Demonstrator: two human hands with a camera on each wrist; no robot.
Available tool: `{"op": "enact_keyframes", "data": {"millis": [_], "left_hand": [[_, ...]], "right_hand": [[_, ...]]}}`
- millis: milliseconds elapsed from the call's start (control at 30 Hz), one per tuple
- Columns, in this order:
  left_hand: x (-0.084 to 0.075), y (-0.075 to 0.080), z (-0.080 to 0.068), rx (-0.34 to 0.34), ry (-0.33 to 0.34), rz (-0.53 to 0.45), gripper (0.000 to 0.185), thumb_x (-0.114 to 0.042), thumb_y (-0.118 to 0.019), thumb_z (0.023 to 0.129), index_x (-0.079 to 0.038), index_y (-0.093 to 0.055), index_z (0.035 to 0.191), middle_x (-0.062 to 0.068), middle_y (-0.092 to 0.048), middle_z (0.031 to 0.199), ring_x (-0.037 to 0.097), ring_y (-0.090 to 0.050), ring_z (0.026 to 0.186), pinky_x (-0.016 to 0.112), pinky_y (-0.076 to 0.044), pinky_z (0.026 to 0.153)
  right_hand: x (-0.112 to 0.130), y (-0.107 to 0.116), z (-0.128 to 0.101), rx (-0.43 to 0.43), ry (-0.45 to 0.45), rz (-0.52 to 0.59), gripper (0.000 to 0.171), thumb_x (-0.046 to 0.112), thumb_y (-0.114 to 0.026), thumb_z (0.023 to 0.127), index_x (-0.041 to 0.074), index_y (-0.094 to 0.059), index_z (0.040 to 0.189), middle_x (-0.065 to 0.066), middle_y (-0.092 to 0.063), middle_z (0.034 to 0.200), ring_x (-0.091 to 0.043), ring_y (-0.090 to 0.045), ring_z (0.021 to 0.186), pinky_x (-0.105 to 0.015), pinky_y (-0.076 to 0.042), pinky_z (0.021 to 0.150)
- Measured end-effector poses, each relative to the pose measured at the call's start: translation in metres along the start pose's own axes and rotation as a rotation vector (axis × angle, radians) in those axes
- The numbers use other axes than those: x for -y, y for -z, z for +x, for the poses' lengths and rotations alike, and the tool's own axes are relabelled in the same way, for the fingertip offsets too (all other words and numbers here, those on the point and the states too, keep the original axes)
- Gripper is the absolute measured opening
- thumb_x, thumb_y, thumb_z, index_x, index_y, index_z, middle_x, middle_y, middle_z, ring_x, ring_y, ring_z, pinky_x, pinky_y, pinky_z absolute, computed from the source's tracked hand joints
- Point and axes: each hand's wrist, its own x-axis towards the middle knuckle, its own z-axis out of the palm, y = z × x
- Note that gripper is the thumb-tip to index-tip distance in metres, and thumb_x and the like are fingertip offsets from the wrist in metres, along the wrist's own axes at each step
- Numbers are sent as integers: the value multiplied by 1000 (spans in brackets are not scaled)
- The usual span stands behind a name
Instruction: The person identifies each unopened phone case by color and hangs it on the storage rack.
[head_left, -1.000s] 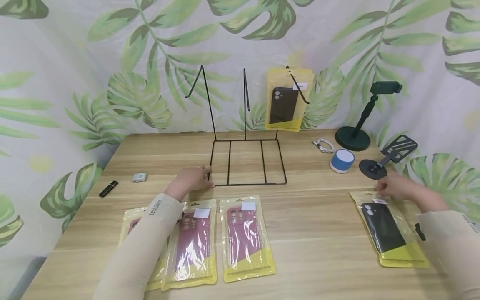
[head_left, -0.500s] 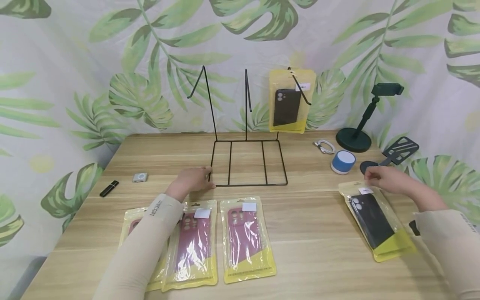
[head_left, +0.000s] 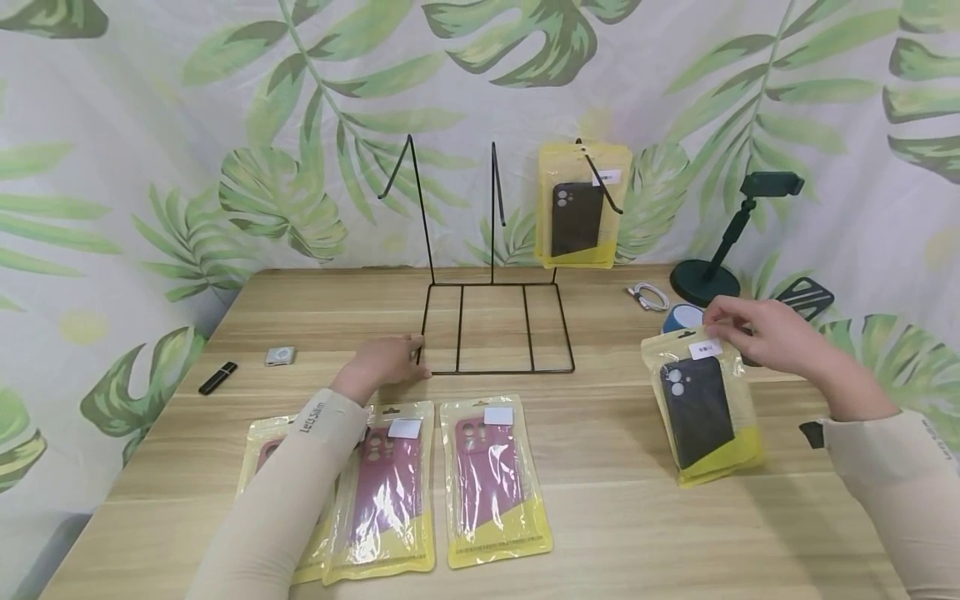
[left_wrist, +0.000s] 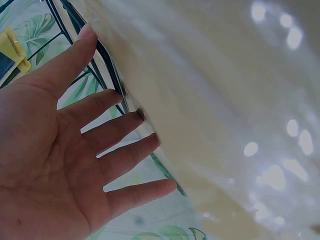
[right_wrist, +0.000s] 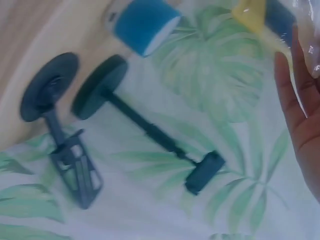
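My right hand (head_left: 768, 333) pinches the upper right corner of a yellow-edged clear pouch with a black phone case (head_left: 697, 412), held tilted above the table. In the right wrist view only part of that right hand (right_wrist: 305, 110) shows, at the right edge. My left hand (head_left: 382, 364) rests at the front left corner of a black wire display rack (head_left: 495, 371). In the left wrist view the fingers of the left hand (left_wrist: 65, 135) are straight and spread, fingertips against the wire. Another bagged black phone case (head_left: 576, 221) hangs on the rack's right hook; the other two hooks are bare.
Bagged pink phone cases (head_left: 495, 483) lie in front of the rack, some partly under the left sleeve (head_left: 277, 492). At right stand a green phone stand (head_left: 705, 279), a blue speaker (head_left: 682, 317) and a coiled white cable (head_left: 647, 296). A black stick (head_left: 218, 378) and silver clip player (head_left: 280, 356) lie left.
My right hand has lifted the bagged black phone case off the table and carried it leftward toward the rack. The left hand has stayed at the rack's corner.
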Motion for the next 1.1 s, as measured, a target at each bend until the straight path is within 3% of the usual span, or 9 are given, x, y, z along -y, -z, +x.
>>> {"op": "enact_keyframes", "data": {"millis": [233, 400, 533, 700, 833, 1100], "left_hand": [[1, 0, -2, -1, -11, 7, 75, -46, -61, 96, -10, -32, 155, 21, -30, 159, 48, -35, 142, 64, -29, 115], [1, 0, -2, 0, -15, 0, 76, -46, -62, 95, -10, -32, 155, 21, -30, 159, 47, -35, 142, 64, -29, 115], [0, 0, -2, 5, -13, 7, 76, -47, -62, 95, -10, -32, 155, 21, -30, 159, 47, -35, 142, 63, -30, 115], [-1, 0, -2, 6, -12, 17, 75, -47, -61, 96, -10, -32, 155, 21, -30, 159, 47, -35, 142, 64, -31, 115], [0, 0, -2, -3, -11, 23, 74, -45, -61, 96, -10, -33, 155, 21, -31, 159, 47, -36, 142, 63, -31, 115], [1, 0, -2, -14, -13, 33, 75, -47, -61, 95, -10, -34, 154, 21, -32, 158, 46, -37, 141, 62, -32, 114]], "right_hand": [[24, 10, 15, -85, 163, 50, 22, -1, -73, 85, 19, -67, 94, 14, -67, 82, 2, -59, 73, -27, -52, 64], [34, 14, 30, -150, 315, 84, 25, -4, -74, 82, 17, -68, 93, 7, -71, 85, -1, -64, 76, -16, -49, 70], [43, 16, 44, -236, 397, 118, 21, -6, -71, 84, 12, -70, 94, 1, -72, 85, -6, -64, 74, -17, -50, 68], [55, 19, 66, -435, 315, 137, 9, -3, -67, 89, 2, -70, 96, -8, -73, 83, 2, -60, 73, -12, -45, 65], [63, 25, 86, -555, 202, 153, 6, -5, -64, 90, -4, -67, 96, -16, -72, 84, 19, -52, 82, -3, -42, 75], [72, 30, 112, -600, 55, 131, 9, 1, -60, 96, -5, -66, 99, -17, -70, 84, 23, -43, 78, -2, -38, 73]]}}
